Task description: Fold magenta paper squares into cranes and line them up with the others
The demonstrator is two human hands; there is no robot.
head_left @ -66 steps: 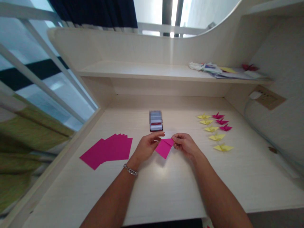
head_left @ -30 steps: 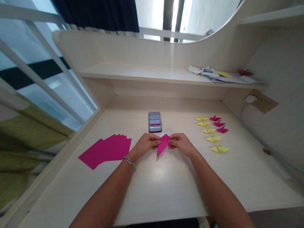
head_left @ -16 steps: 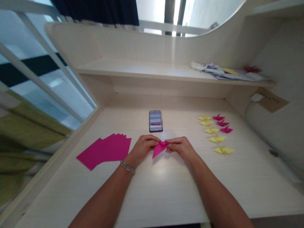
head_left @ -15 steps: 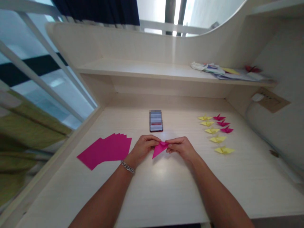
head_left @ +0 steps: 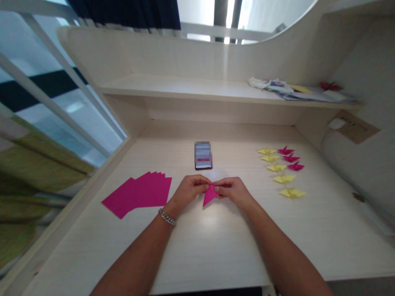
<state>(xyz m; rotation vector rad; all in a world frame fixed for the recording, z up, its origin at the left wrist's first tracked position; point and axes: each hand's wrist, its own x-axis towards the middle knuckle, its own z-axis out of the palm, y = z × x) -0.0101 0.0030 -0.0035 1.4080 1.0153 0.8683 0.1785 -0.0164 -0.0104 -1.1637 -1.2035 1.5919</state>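
A partly folded piece of pink origami paper [head_left: 210,196] is held above the middle of the desk, one pointed flap hanging toward me. My left hand [head_left: 190,190] pinches its upper left edge between thumb and fingers. On the other side, my right hand [head_left: 232,190] grips the upper right edge, and its thumb presses on the front. The fingers of both hands nearly meet at the top and hide part of the folds. Just beyond them lies a phone [head_left: 203,155] with its screen lit.
Fanned pink paper sheets [head_left: 140,193] lie to the left. Several yellow paper cranes [head_left: 284,179] and three pink paper cranes [head_left: 291,158] stand in columns at the right. Papers [head_left: 296,89] rest on the shelf [head_left: 185,88] behind. A cable [head_left: 333,164] runs down the right wall.
My hands have drawn closer together on the pink paper, with the thumbs now nearer its middle. Its hanging point has shifted slightly right.
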